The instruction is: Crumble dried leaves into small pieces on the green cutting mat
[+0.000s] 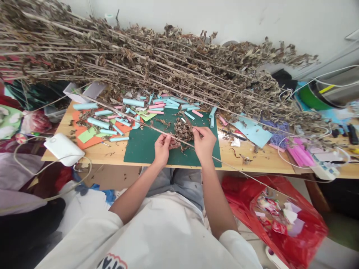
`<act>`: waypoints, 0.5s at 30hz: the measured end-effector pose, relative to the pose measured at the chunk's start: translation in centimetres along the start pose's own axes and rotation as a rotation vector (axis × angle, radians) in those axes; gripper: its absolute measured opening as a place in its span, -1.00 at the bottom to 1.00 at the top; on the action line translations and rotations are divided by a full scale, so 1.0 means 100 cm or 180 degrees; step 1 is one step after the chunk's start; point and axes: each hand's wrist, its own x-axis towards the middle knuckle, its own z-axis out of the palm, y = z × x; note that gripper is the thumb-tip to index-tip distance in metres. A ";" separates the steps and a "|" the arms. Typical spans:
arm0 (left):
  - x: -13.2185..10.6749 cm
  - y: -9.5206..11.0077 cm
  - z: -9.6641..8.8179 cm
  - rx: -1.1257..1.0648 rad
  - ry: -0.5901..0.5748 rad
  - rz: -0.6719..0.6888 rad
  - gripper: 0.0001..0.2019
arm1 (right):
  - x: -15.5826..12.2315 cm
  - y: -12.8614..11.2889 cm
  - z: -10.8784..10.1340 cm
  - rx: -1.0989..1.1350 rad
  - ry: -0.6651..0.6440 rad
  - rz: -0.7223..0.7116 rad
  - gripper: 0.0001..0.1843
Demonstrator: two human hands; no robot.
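A long, thin dried plant stem (151,127) runs slantwise across the green cutting mat (143,149). My left hand (162,150) pinches it between thumb and fingers, over the mat's near half. My right hand (205,145) is closed to the right of it, above the stem, with its fingertips pinched on a brown dried leaf. Between and just beyond both hands lies a small heap of crumpled dried leaves (183,129). Blue paper rolls (134,102) and pink paper rolls (156,108) are scattered behind and left of the mat.
A large bundle of dried stalks (157,59) fills the back of the wooden table (67,127). A white power bank (64,149) with a cable sits at the left edge. Light blue paper (254,129) and pink paper strips (300,152) lie right. Below hangs a red bag (241,194) holding scraps.
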 end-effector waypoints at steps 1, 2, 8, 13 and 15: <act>0.000 0.000 0.000 0.0012 -0.0003 -0.0007 -0.64 | 0.000 -0.002 -0.002 -0.0123 0.0036 -0.0093 -0.67; -0.001 0.001 0.000 0.0026 0.0001 -0.0015 -0.64 | -0.002 -0.004 -0.004 -0.0214 0.0068 -0.0190 -0.67; -0.002 0.003 0.002 0.0101 0.0017 -0.0059 -0.64 | -0.023 -0.011 -0.008 -0.0279 -0.0602 -0.1010 -0.74; -0.002 0.003 0.002 0.0174 0.0058 0.0003 -0.64 | -0.028 -0.007 0.000 -0.0300 -0.0815 -0.1277 -0.80; -0.002 0.003 0.002 0.0164 0.0042 -0.0003 -0.63 | -0.028 -0.006 0.003 -0.0103 -0.0683 -0.1253 -0.80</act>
